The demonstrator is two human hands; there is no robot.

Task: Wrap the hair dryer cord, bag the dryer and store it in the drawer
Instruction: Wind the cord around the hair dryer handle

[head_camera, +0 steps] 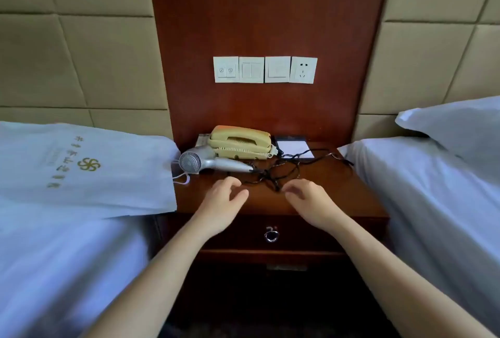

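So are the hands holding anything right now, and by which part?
Nothing is held. The left hand and right hand hover open beside the tangled cord.

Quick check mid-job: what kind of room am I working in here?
Most likely a hotel guest room. A left bed and a right bed, both white-sheeted, flank a wooden nightstand carrying a corded phone, and a white bag with a gold printed logo lies on the left bed.

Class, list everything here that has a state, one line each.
Hair dryer: lying on its side.
Cord: loose, tangled, unwrapped.
Drawer: shut.
Bag: flat, unfilled.
Wall socket: nothing plugged in.
Telephone handset: hung up.
Left hand: open.
Right hand: open.
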